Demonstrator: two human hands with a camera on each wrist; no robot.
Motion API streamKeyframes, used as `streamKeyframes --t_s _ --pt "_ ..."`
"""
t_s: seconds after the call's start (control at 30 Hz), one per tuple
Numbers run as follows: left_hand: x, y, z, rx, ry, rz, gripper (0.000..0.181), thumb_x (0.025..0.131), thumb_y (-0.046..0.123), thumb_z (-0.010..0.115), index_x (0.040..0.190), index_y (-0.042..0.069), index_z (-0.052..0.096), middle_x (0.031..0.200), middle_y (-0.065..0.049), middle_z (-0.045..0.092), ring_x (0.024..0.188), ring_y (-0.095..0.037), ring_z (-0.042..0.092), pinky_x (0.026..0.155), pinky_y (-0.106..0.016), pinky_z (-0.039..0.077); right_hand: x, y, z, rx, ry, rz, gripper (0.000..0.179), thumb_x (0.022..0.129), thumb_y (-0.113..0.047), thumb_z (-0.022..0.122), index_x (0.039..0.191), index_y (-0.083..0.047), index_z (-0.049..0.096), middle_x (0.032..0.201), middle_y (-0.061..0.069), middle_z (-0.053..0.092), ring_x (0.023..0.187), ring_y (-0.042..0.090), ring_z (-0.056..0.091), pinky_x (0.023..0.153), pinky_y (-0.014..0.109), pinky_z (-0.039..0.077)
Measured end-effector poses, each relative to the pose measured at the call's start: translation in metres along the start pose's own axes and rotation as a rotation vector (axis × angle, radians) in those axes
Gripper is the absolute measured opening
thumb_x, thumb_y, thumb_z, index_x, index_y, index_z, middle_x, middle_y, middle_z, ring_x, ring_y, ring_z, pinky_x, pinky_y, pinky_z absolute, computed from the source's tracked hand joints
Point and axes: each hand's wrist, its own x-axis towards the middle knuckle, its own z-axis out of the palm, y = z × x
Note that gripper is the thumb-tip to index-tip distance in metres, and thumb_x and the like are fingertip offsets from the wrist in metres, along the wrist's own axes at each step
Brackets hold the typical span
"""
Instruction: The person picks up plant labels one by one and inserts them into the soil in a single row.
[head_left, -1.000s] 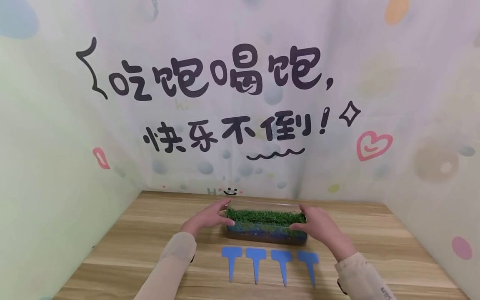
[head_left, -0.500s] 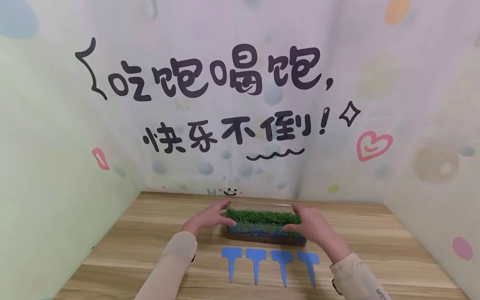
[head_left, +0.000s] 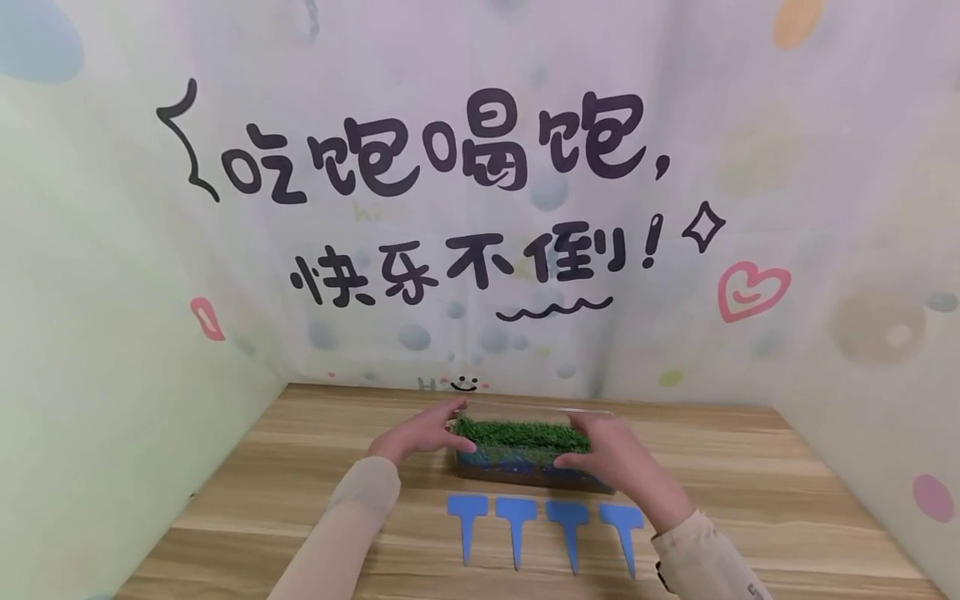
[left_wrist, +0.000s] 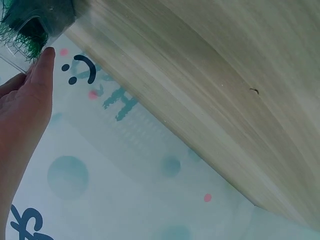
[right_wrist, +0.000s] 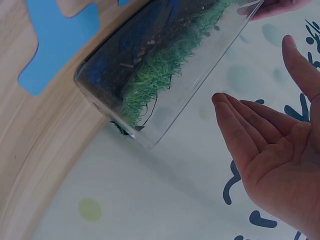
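A clear plastic box (head_left: 487, 477) stands near the back of the table, with a strip of green artificial grass (head_left: 517, 433) over a dark layer inside. At its left end my left hand (head_left: 422, 435) grips across the width, thumb at the front wall and fingers at the back corner. My right hand (head_left: 618, 457) hovers over the right part, thumb spread from the fingers. The right wrist view shows its palm and nearly straight fingers apart from the box, holding nothing. In front of the box lie several blue T-shaped plant labels (head_left: 567, 513) in a row.
The wood-grain table (head_left: 300, 467) meets a printed curtain (head_left: 405, 250) with black writing at the back. Curtains also close off both sides. A small dark speck (left_wrist: 254, 91) is on the table.
My right hand has let go of the box's right end and moved left over it. My left hand stays at the left end. The box and labels have not moved on the table.
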Motion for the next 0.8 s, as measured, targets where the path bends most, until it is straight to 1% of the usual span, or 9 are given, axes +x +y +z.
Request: streamKeyframes --t_s 0.13,0.2,0.27,0.3,0.37,0.43,0.5,0.67,0.8 --pt "-0.001 0.001 0.0 -0.005 0.005 0.004 0.089 0.09 0.025 0.075 0.158 0.003 0.022 0.161 -0.021 0.032 0.147 -0.041 0.034 0.119 -0.055 0.032 0.0 -0.005 0.002 0.01 0.004 -0.019 0.069 0.08 -0.033 0.083 0.134 0.004 0.058 0.127 0.023 0.066 0.114 0.038 0.065 0.094 0.051 0.055" --pt "-0.001 0.001 0.0 -0.007 0.005 0.008 0.089 0.091 0.025 0.075 0.158 0.002 0.022 0.161 -0.021 0.032 0.147 -0.04 0.033 0.119 -0.055 0.032 -0.001 -0.007 0.002 0.015 -0.001 -0.017 0.068 0.081 -0.032 0.082 0.133 0.004 0.059 0.126 0.024 0.067 0.114 0.038 0.066 0.098 0.053 0.052" --pt "-0.001 0.0 0.0 -0.017 0.003 0.007 0.089 0.091 0.025 0.075 0.158 0.002 0.021 0.161 -0.022 0.031 0.148 -0.04 0.032 0.12 -0.055 0.032 -0.002 -0.01 0.003 0.017 -0.004 -0.015 0.066 0.081 -0.032 0.082 0.132 0.004 0.059 0.125 0.024 0.068 0.113 0.038 0.066 0.099 0.055 0.05" --pt "-0.001 0.0 0.0 -0.024 0.002 0.005 0.088 0.091 0.024 0.074 0.158 0.002 0.021 0.161 -0.021 0.03 0.148 -0.04 0.032 0.12 -0.055 0.032 -0.002 -0.011 0.004 0.016 -0.007 -0.018 0.066 0.081 -0.032 0.082 0.132 0.004 0.059 0.124 0.024 0.068 0.113 0.038 0.066 0.103 0.058 0.046" --pt "-0.002 0.0 -0.001 -0.031 0.003 -0.003 0.088 0.092 0.024 0.074 0.159 0.002 0.021 0.161 -0.021 0.03 0.148 -0.041 0.032 0.119 -0.055 0.032 -0.002 -0.013 0.004 0.017 -0.013 -0.026 0.067 0.081 -0.034 0.082 0.131 0.004 0.059 0.124 0.023 0.068 0.113 0.037 0.066 0.107 0.063 0.04" --pt "-0.003 0.0 -0.001 -0.039 0.001 -0.01 0.088 0.092 0.023 0.074 0.159 0.003 0.021 0.162 -0.021 0.029 0.148 -0.041 0.032 0.12 -0.055 0.032 -0.002 -0.015 0.005 0.026 -0.017 -0.027 0.069 0.08 -0.035 0.082 0.132 0.004 0.059 0.125 0.023 0.068 0.114 0.037 0.066 0.108 0.065 0.038" --pt "-0.003 0.0 -0.001 -0.034 0.0 -0.013 0.086 0.092 0.023 0.073 0.159 0.004 0.022 0.162 -0.021 0.03 0.148 -0.041 0.032 0.12 -0.055 0.031 -0.003 -0.017 0.005 0.04 -0.025 -0.02 0.071 0.08 -0.036 0.082 0.134 0.004 0.058 0.127 0.022 0.067 0.116 0.037 0.065 0.109 0.064 0.038" --pt "-0.004 0.002 -0.001 -0.033 -0.001 -0.005 0.084 0.092 0.023 0.073 0.158 0.005 0.024 0.162 -0.02 0.031 0.149 -0.039 0.031 0.12 -0.056 0.031 -0.005 -0.018 0.008 0.061 -0.029 0.001 0.07 0.079 -0.035 0.083 0.135 0.001 0.059 0.127 0.02 0.068 0.116 0.034 0.066 0.097 0.051 0.054" --pt "-0.005 0.002 0.0 -0.042 0.001 -0.009 0.086 0.092 0.024 0.074 0.158 0.004 0.023 0.161 -0.02 0.03 0.148 -0.04 0.032 0.12 -0.055 0.031 -0.005 -0.02 0.009 0.09 -0.036 0.004 0.068 0.08 -0.034 0.083 0.135 -0.001 0.06 0.128 0.018 0.068 0.117 0.033 0.066 0.098 0.05 0.054"
